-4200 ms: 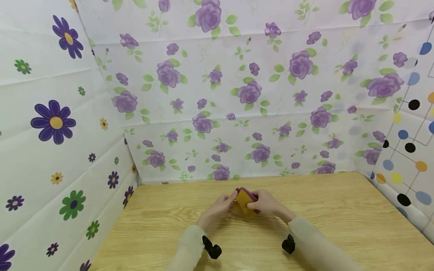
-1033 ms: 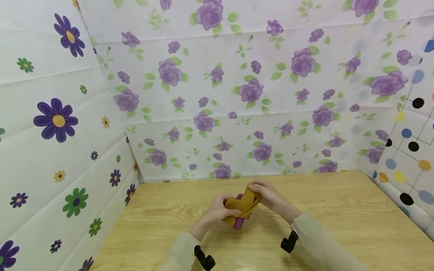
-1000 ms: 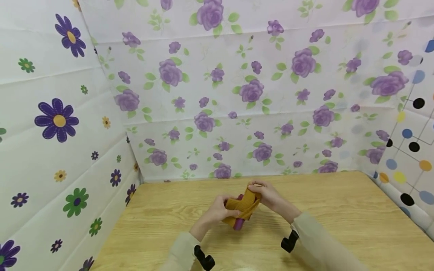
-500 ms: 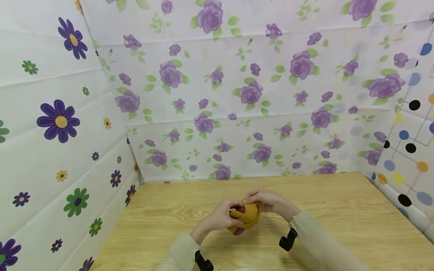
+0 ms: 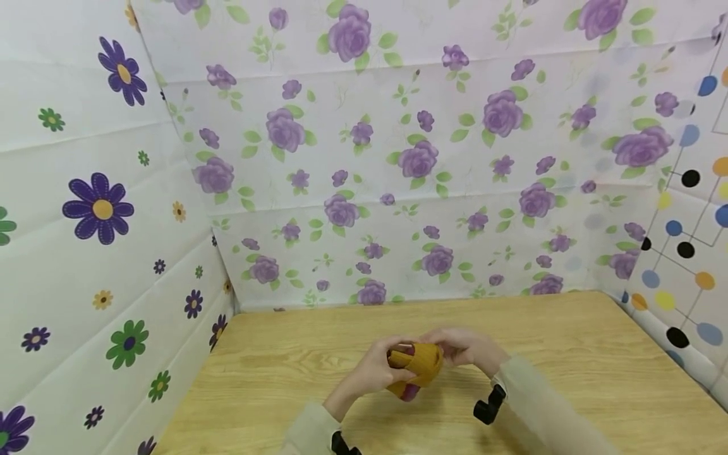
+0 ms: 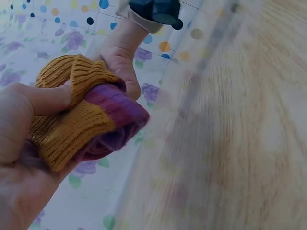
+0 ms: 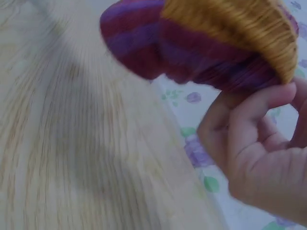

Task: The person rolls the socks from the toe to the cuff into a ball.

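A rolled-up pair of socks (image 5: 425, 364), mustard ribbed cuff outside and purple-maroon stripes showing at the end, is held above the table. My left hand (image 5: 376, 368) grips its left side, thumb over the ribbed cuff. In the left wrist view, the striped roll (image 6: 117, 108) pokes out from under the folded mustard cuff. My right hand (image 5: 469, 346) is at the far right end of the bundle. The right wrist view shows its fingers (image 7: 252, 112) curled, pinching the cuff's edge where it meets the stripes. The fingertips behind the socks are hidden.
A wooden table (image 5: 273, 392) lies under both hands. Flowered sheets (image 5: 318, 158) rise behind it and to the left, and a dotted sheet (image 5: 682, 284) stands on the right. Black wrist cameras (image 5: 488, 406) sit at both sleeves.
Earlier the mustard cuff was stretched upward by the right hand; now it is folded over and wraps the purple roll into a rounder bundle. Both hands have come lower and closer together.
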Demonstrator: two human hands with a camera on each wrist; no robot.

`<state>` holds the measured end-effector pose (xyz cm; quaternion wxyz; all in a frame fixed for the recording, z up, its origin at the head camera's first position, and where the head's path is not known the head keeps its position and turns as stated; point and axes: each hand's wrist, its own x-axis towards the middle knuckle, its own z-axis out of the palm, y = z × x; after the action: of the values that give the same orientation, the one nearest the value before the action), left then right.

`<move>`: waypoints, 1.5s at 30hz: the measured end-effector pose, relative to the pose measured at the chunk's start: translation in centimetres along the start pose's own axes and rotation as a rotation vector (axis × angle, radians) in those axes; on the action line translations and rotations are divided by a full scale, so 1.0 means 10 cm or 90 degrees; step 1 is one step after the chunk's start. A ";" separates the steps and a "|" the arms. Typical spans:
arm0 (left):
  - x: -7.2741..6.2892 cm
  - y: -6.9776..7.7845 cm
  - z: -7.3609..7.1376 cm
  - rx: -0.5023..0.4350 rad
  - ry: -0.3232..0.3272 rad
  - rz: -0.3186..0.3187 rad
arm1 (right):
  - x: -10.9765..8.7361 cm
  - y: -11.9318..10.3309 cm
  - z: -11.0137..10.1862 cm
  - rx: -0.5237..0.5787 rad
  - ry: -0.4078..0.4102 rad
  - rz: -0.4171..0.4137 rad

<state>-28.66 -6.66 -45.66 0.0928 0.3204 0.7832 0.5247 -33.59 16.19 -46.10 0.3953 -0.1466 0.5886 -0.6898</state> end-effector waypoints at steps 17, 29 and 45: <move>0.07 -0.15 -0.07 -0.500 0.106 -0.082 | 0.03 -0.01 0.02 -0.363 0.231 -0.413; 0.22 -0.18 -0.13 -0.765 0.304 -0.223 | 0.19 0.10 0.21 -0.354 0.249 -0.560; 0.26 -0.15 -0.24 -0.699 0.206 -0.209 | 0.23 -0.04 0.47 -0.472 0.303 -0.509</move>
<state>-32.38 -7.28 -45.46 0.2047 0.0162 0.4410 0.8737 -32.09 11.27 -45.06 -0.1157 -0.3262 0.7617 -0.5478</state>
